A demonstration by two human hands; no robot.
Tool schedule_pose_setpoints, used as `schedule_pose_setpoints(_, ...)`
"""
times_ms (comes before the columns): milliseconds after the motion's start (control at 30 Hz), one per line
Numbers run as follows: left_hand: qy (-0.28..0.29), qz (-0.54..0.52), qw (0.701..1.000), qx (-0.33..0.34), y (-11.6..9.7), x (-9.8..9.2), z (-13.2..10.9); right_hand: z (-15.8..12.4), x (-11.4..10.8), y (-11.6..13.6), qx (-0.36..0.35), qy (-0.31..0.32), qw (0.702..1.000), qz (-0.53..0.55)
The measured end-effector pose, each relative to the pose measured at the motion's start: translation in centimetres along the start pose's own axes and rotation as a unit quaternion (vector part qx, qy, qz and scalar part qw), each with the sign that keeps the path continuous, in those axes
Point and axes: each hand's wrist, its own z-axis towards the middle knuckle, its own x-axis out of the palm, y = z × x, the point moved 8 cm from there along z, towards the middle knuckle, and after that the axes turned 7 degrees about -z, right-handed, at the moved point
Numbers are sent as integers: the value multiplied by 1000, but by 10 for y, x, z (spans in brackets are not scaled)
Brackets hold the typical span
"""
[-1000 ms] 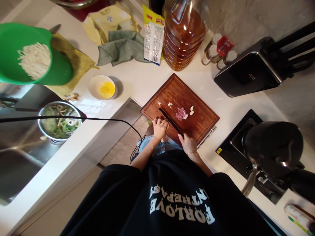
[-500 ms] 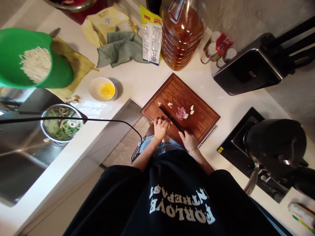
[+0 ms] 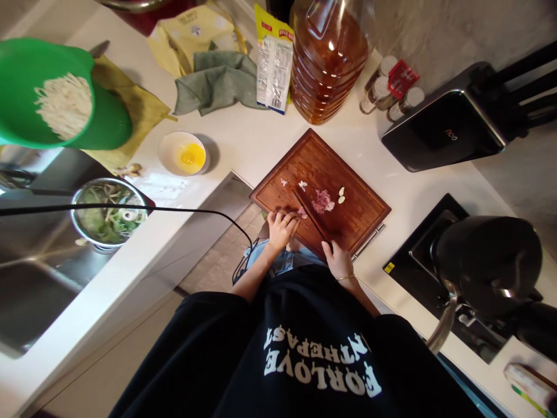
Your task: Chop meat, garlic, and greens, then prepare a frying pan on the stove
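A brown wooden cutting board (image 3: 348, 174) lies on the white counter in front of me. My right hand (image 3: 337, 259) grips the handle of a dark knife (image 3: 310, 213) whose blade lies across the board's near part. My left hand (image 3: 281, 226) rests curled at the board's near edge, fingertips on a small pink piece next to the blade. A little heap of chopped pink meat (image 3: 322, 201) sits just beyond the blade. Two pale garlic cloves (image 3: 342, 194) lie to its right, and small white bits (image 3: 301, 185) lie to its left.
A bowl with egg yolk (image 3: 185, 154), a green colander of noodles (image 3: 47, 98), a metal bowl of greens (image 3: 108, 216) by the sink, a big oil bottle (image 3: 331, 58), spice jars (image 3: 389, 90), a black appliance (image 3: 448, 130) and a black pot (image 3: 487, 261) on the stove surround the board.
The knife has shifted right along the board, closer to the meat heap, and my right hand drew slightly nearer to me. My left hand stays at the board's edge.
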Motion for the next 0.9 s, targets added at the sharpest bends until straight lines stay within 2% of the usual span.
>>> schedule_pose_setpoints(200, 38, 6, 999, 11, 0, 15, 4, 0, 5, 18, -15, 14, 999, -44)
schedule_pose_setpoints(500, 48, 12, 999, -10, 1, 22, 8, -7, 15, 4, -2, 49, 996, -81)
schedule_pose_setpoints(733, 61, 13, 998, -19, 1, 23, 8, 16, 10, 22, 11, 32, 995, -94)
schedule_pose_setpoints(900, 41, 35, 998, -24, 0, 20, 9, 5, 13, 4, 13, 47, 995, -84)
